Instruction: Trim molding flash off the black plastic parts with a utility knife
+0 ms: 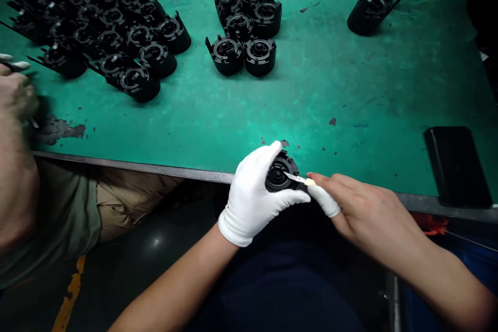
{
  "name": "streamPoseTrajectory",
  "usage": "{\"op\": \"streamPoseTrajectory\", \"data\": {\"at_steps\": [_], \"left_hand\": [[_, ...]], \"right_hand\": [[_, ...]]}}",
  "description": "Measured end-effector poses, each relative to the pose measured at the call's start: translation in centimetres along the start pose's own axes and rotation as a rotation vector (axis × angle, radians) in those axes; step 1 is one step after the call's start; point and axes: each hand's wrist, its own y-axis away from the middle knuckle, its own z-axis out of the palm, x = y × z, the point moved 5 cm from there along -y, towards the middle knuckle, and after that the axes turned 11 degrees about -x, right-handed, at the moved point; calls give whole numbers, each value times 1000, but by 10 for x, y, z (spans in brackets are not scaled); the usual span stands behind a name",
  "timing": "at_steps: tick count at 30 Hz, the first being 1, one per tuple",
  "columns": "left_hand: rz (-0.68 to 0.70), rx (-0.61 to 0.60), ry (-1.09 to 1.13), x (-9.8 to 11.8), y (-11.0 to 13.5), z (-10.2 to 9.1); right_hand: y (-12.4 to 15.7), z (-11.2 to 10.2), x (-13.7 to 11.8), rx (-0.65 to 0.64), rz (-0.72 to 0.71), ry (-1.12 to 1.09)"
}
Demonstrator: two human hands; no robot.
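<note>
At the front edge of the green table, my left hand point(252, 192) in a white glove is wrapped round a round black plastic part point(278, 172). Its upper face shows rings and a central hub. My right hand point(358, 202), bare apart from a white cover on the thumb, pinches a small knife point(296, 178) with a pale handle. The knife's pointed metal blade reaches over the face of the black part; whether it touches cannot be told. Most of the knife's handle is hidden in my fingers.
Many black cylindrical parts point(111, 39) stand at the back left. Several more point(260, 57) are grouped at centre back, and others point(368, 13) at back right. A black phone point(458, 166) lies near the right front edge. Another person's hand point(17, 91) is at far left.
</note>
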Motion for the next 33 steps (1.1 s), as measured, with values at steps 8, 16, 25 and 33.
{"op": "streamPoseTrajectory", "data": {"at_steps": [8,16,25,33], "left_hand": [[37,11,-11,-3,0,3],[136,97,-25,-4,2,3],[140,81,-46,-4,1,2],[160,92,-45,-4,0,2]], "right_hand": [[-5,-3,-5,-25,43,33],[-2,-6,-17,-74,195,106],[-4,-5,-12,-89,144,11],[-2,-7,-14,-97,196,54]]}}
